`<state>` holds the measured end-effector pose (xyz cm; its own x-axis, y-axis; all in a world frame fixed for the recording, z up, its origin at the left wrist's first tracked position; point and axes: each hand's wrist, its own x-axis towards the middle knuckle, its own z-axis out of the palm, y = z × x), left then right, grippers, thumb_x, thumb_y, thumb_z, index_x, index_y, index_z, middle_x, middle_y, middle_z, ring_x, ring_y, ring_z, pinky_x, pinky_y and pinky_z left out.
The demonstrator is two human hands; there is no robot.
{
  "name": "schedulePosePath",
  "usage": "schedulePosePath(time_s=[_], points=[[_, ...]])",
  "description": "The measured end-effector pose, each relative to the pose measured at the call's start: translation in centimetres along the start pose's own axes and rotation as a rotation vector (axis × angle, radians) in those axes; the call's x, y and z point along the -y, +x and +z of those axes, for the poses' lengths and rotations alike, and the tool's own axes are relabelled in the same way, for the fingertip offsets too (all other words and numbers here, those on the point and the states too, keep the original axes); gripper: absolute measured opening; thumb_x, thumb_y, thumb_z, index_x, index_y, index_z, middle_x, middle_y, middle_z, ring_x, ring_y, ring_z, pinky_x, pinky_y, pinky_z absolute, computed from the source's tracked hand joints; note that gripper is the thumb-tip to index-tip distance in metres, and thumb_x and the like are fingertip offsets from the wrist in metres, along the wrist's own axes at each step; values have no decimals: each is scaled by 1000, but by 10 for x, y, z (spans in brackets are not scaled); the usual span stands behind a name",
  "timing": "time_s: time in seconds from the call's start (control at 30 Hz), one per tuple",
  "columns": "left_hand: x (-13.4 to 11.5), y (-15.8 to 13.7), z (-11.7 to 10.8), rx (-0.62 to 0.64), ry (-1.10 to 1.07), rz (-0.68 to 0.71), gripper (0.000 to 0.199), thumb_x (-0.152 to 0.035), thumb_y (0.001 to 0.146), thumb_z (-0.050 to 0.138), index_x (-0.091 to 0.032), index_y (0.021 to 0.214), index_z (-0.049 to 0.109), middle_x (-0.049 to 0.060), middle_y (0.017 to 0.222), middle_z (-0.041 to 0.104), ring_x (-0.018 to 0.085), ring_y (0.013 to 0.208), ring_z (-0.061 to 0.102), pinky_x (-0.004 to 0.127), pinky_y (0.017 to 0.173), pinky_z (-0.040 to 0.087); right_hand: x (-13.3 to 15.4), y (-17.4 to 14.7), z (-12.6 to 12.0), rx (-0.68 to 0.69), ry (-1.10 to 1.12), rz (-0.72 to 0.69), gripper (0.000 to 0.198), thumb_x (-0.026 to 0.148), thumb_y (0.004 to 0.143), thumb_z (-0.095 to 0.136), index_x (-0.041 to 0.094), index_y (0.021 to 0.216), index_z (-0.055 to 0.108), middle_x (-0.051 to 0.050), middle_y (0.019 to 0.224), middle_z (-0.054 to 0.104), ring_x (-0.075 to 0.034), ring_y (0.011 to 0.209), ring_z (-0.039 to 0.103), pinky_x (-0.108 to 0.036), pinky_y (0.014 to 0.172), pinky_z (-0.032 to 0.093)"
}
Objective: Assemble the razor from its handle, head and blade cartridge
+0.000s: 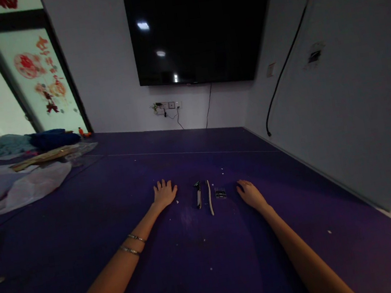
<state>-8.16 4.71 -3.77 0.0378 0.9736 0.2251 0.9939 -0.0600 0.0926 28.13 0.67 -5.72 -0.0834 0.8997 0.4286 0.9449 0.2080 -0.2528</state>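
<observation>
My left hand (165,194) lies palm down on the purple surface (156,278) with its fingers spread, holding nothing. To its right lies a razor (198,197), dark-headed with a pale strip along its handle. Beside that is a slim, slightly curved pale stick (210,198); what it is I cannot make out. A small clear pack with dark pieces (220,193), perhaps blade cartridges, sits to the right of the stick. My right hand (251,194) rests on the surface beyond the pack, fingers loosely bent and apart from every object.
Cloths (2,147) and a white plastic sheet (44,183) are heaped at the far left. Small white scraps dot the purple surface. A wall-mounted television (201,34) hangs ahead, and a black cable (285,63) runs down the right wall.
</observation>
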Motion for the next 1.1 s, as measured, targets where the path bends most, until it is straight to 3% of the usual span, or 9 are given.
schedulePosePath(time_s=[1.1], points=[[4,5,3,-11,-39,28,53,-47,85,29,-15,125,45,17,136,38,38,126,29,51,97,24,4,-2,-5,26,-44,-23,39,19,84,37,5,114,58,-19,123,54,-24,118,47,-35,101,33]])
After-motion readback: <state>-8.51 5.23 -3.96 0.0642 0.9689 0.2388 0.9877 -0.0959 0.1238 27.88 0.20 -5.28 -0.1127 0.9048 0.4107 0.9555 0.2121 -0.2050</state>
